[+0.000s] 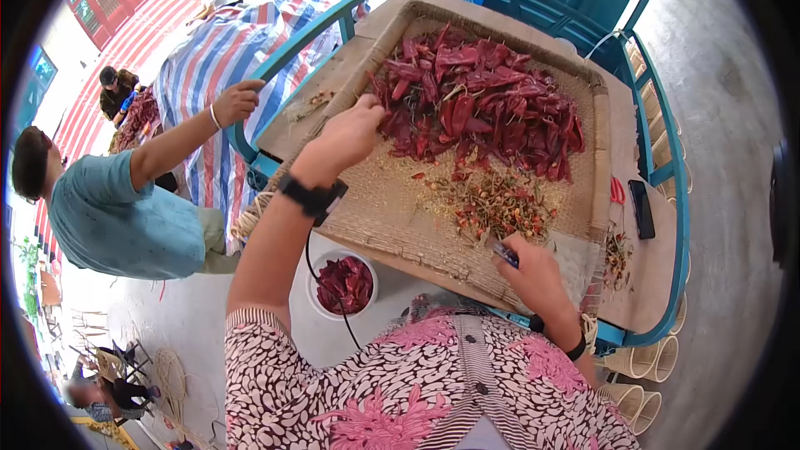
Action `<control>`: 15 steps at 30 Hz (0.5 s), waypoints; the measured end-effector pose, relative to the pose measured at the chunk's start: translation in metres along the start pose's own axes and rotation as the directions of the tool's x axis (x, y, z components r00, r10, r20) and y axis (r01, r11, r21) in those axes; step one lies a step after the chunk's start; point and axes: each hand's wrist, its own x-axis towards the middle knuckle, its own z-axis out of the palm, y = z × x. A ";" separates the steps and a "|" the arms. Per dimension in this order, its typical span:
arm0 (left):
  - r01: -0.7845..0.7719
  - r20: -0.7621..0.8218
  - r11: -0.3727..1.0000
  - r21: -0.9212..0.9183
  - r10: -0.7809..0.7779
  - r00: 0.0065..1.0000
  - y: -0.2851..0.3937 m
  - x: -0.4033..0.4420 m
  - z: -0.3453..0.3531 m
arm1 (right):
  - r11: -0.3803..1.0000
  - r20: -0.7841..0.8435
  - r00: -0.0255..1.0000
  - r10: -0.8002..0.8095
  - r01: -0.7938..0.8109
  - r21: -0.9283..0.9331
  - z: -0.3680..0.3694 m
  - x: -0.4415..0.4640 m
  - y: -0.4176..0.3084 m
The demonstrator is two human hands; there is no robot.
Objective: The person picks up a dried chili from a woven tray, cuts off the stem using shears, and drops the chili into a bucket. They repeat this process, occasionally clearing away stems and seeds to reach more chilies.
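Left hand (348, 132), centre frame: fingers bunched at peppers (492, 108), can't tell if gripping. Right hand (533, 273), lower right of centre: holding small tool (505, 255) over tray (375, 200).

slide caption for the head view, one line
Left hand at the red peppers on a woven tray, right hand gripping a small tool.

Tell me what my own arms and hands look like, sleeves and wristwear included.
Your left hand and right hand are bare. The left one wears a black wrist strap with a boxy black device; a thin black cable hangs below it. The right one wears a slimmer black wristband. Your left sleeve, pale with dark leaf-like marks, ends in a striped cuff.
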 end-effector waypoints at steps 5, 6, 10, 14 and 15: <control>-0.107 -0.237 0.990 -0.097 0.081 0.968 -0.018 0.047 0.036 | 0.995 0.055 0.998 -0.012 0.006 0.102 0.000 -0.010 -0.009; -0.145 -0.283 0.989 -0.029 0.131 0.950 -0.029 0.057 0.045 | 0.987 0.028 0.998 -0.057 0.052 0.153 0.004 -0.010 -0.002; -0.127 -0.399 0.980 0.150 0.178 0.899 -0.035 0.063 0.050 | 0.965 0.114 0.993 0.021 -0.050 0.257 -0.003 -0.017 0.009; -0.135 -0.445 0.960 0.246 0.236 0.864 -0.035 0.052 0.044 | 0.938 0.071 0.997 0.008 -0.032 0.344 -0.004 -0.020 0.017; -0.113 -0.441 0.956 0.270 0.227 0.868 -0.033 0.048 0.040 | 0.939 0.085 0.996 0.007 -0.036 0.341 -0.007 -0.020 0.018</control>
